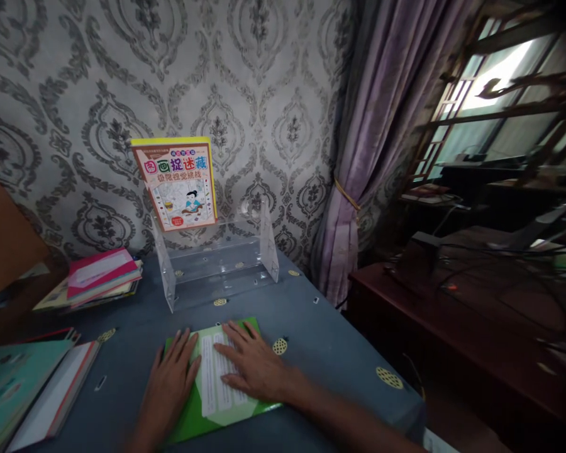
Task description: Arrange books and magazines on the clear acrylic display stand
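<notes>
A green book (231,418) with pale text panels on its cover lies flat on the blue-grey tablecloth. Across its left side rests my left hand (170,371), fingers stretched out. My right hand (253,365) lies on the upper right part of the cover, its fingers spread. Both palms are down and neither hand grips anything. Beyond the book stands a clear acrylic rack (217,258) with stepped shelves. One book with a brown and yellow cover (179,185) is propped upright at the rack's left end.
Left of the rack is a stack of books with a pink one (104,277) on top. Nearer, at the left edge, lie a teal book (21,384) and a white book (56,396). A purple curtain (372,126) and dark red furniture (434,321) stand at right.
</notes>
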Demonstrator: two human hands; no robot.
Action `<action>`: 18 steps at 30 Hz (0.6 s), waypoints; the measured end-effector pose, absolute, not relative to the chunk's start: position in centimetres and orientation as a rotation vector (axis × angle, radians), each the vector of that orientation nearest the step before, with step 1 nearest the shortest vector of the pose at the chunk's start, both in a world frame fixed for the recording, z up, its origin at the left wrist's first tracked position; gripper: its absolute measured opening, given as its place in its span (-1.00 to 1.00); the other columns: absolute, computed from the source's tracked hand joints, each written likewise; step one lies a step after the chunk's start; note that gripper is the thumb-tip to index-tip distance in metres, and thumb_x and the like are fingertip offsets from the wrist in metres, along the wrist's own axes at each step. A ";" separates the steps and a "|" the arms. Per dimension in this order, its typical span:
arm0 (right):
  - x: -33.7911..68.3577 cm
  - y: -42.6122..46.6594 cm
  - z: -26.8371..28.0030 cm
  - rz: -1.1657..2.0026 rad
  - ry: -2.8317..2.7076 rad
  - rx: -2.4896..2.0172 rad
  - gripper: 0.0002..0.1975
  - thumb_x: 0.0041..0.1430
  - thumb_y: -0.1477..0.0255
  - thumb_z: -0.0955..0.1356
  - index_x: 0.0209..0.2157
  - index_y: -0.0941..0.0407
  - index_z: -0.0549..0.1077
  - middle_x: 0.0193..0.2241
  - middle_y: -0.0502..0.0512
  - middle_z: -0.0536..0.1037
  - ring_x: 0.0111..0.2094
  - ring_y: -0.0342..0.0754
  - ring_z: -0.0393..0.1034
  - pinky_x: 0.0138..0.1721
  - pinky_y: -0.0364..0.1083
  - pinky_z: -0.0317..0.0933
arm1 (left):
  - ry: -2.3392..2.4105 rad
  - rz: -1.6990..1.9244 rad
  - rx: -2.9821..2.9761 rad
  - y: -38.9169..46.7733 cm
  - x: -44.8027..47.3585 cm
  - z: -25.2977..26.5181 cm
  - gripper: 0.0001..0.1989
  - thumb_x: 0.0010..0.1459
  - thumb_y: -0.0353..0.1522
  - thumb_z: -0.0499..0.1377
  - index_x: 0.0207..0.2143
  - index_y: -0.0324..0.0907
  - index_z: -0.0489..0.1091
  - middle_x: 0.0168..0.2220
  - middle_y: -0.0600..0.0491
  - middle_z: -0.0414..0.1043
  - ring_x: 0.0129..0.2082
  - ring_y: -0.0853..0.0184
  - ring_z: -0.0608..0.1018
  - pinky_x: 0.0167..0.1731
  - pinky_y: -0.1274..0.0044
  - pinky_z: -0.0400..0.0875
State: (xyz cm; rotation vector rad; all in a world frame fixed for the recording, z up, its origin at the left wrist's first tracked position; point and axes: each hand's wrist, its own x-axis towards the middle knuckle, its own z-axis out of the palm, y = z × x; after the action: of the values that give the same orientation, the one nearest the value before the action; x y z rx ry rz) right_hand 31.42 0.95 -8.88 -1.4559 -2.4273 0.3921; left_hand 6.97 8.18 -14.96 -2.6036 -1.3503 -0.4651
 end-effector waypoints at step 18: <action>31.5 -0.9 -9.6 0.339 -2.502 -1.397 -0.16 0.25 -0.13 0.26 0.36 0.11 0.17 0.40 0.39 0.08 0.44 0.22 -0.18 0.38 0.32 -0.29 | -0.879 -0.335 -2.845 2.1 7.4 -13.5 -0.40 0.41 -0.10 -0.09 0.40 -0.13 0.05 0.41 -0.09 0.09 0.42 0.13 0.12 0.31 0.20 0.19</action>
State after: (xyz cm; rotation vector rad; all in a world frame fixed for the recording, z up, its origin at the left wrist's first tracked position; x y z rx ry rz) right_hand 31.46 -0.91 -9.63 -1.3969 -2.5024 0.3394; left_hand 7.40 2.10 -13.55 -2.8452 -0.8790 -0.3348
